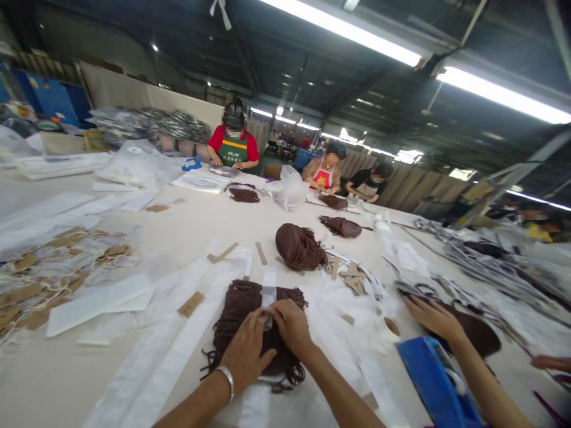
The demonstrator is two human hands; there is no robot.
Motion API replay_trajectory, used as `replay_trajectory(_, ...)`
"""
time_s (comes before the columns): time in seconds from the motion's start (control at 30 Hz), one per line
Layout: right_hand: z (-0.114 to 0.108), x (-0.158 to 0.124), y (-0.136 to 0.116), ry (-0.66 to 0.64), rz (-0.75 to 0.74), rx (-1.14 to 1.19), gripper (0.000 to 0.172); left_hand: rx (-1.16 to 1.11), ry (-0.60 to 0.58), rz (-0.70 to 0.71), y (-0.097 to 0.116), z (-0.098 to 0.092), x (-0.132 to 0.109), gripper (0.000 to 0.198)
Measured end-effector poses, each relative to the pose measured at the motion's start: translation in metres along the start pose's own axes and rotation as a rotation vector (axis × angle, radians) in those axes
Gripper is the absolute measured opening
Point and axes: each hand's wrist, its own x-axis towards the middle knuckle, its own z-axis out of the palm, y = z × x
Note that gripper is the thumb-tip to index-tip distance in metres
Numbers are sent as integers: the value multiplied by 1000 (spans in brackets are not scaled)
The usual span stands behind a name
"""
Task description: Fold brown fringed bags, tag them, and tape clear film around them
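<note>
"Where is the brown fringed bag (234, 306)?"

"At the near middle of the bench (178, 226), lying flat under both hands, with its fringe spilling out at the sides and the near edge. A pale strip (269, 293) crosses its middle."

"And the left hand (245, 348)?"

"Palm down on the bag, its fingers pointing away towards the strip and its thumb spread off to the right. A silver bracelet (228, 379) circles that wrist."

"How is the right hand's grip?"

"The right hand (292, 328) is bent, fingertips at the strip, just beside the left fingers. I can't tell whether it pinches the strip or only presses on it."

"What lies round about?"

"A brown cardboard tag (191, 304) to the left of the bag, and a heap of tags with strings (49, 279) farther left. Just beyond the bag, slightly right, sits a rounded brown bundle (300, 246). To the near right there's a tape roll (391, 328) and a blue plastic holder (430, 377)."

"Whose hand is that at the right?"

"A co-worker's hand (435, 318), resting by a dark brown piece (477, 330)."
</note>
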Motion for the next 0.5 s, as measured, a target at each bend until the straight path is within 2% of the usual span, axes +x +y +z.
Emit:
replay_trajectory(0.17,7,-9,-9,2,-41,-102,20,-1,16,-8,-5,9,-2,61)
replay_trajectory(0.3,5,-5,-9,-5,34,-16,19,-24,16,-10,-6,9,-1,58)
replay_trajectory(0.4,-3,17,2,21,170,76,16,-59,-9,-10,-3,4,0,53)
replay_trajectory(0.5,-13,57,21,96,270,121,19,-83,-32,-26,-1,0,2,52)
